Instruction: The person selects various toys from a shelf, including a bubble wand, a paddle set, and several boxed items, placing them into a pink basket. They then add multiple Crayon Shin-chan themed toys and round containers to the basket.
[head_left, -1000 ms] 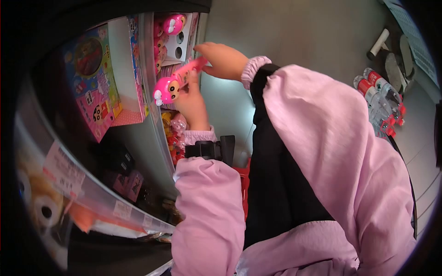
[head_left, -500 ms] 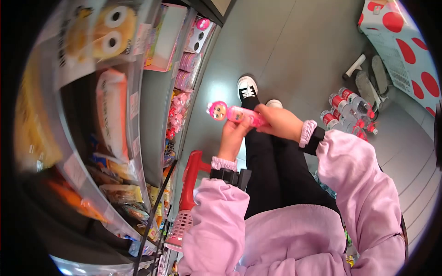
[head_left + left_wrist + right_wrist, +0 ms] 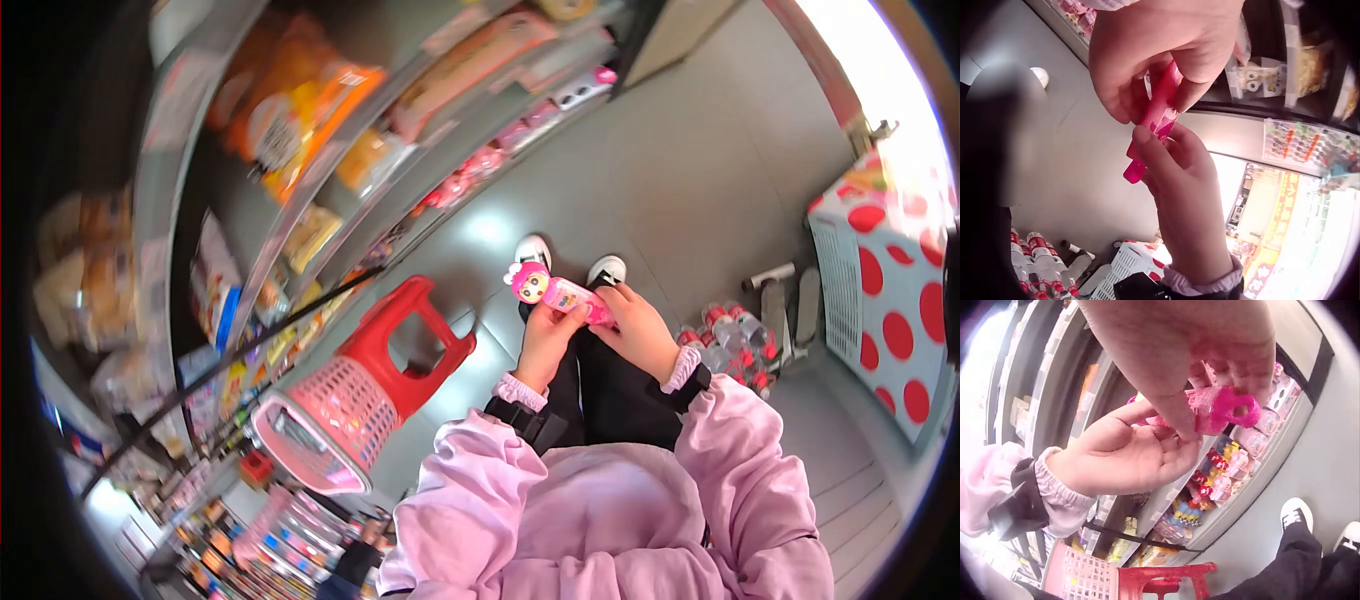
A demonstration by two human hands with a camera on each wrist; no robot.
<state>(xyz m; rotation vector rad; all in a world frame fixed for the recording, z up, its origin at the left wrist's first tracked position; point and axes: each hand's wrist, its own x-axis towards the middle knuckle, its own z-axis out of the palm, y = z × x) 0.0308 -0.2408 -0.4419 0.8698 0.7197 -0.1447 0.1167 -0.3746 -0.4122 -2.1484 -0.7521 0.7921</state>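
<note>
A pink doll-headed toy (image 3: pixel 568 295) has a round head with a face and a white ornament, a printed tube body and, in the right wrist view, a pink loop (image 3: pixel 1244 411) at its tail end. In front of my body, my left hand (image 3: pixel 546 343) holds the tube from the head side, thumb on the printed face. My right hand (image 3: pixel 640 330) pinches the tail end between thumb and fingers. From the left wrist, both hands meet around the tube (image 3: pixel 1161 103), and my left hand hides its head end.
Shelves of packaged snacks (image 3: pixel 290 120) run along the left. A red stool (image 3: pixel 425 345) and a pink basket (image 3: pixel 330 420) stand by them. Bottles (image 3: pixel 735 340) and a red-dotted white box (image 3: pixel 890 300) are at right. Two shoes (image 3: pixel 606 270) show on the grey floor.
The toy came away from the shelf to in front of my body, and both hands now hold it. My view has turned, bringing the stool and basket fully into sight.
</note>
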